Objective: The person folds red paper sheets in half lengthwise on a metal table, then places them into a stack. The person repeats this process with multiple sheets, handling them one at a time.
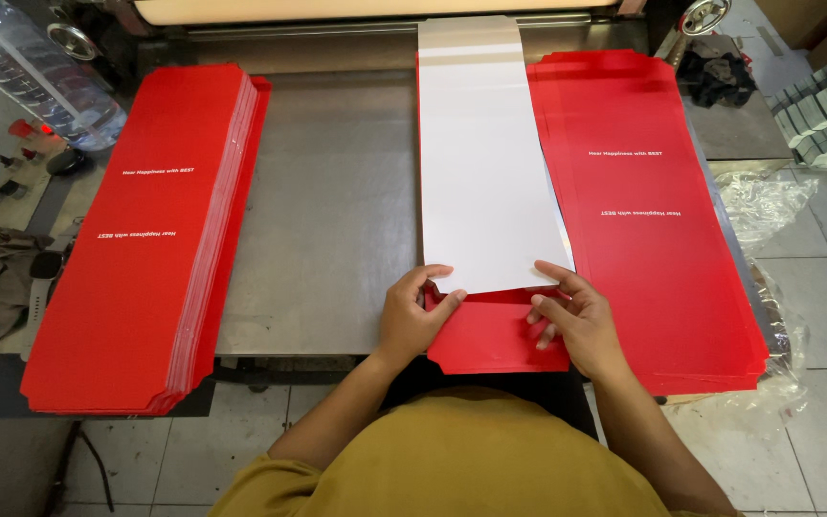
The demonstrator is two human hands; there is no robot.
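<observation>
— Where's the sheet in hand?
— White-faced sheet (488, 163), lying lengthwise on the steel tabletop (327, 220), far end running under the roller (375, 10) at the back, near end resting over a red carton blank (495, 340) at the near edge.
— And the hands?
— Left hand (413, 316) flat, fingers loosely curled, thumb and forefinger pinching at the white sheet's near-left corner. Right hand (571, 311) spread open, fingertips pressing the near-right corner down onto the red blank. Neither closed around anything; more a press and a pinch than a full grasp.
— How far along, judging by the piles?
— Hard to call exactly. Thick stack of red blanks (136, 239) on the left, edges fanned. Another, flatter-looking pile of red blanks (653, 220) on the right, just beside the white sheet and partly tucked under it. Which pile is finished and which is waiting: cannot tell from here. Plenty in both, so probably somewhere midway.
— This one sheet?
— Lined up with the roller, near end not yet let go. Looks mid-feed or mid-alignment.
— Anything else around?
— Clear water bottle (40, 77) far left, dark rag (720, 72) far right, crumpled plastic wrap (768, 211) off the right edge, tiled floor (815, 402) below.
</observation>
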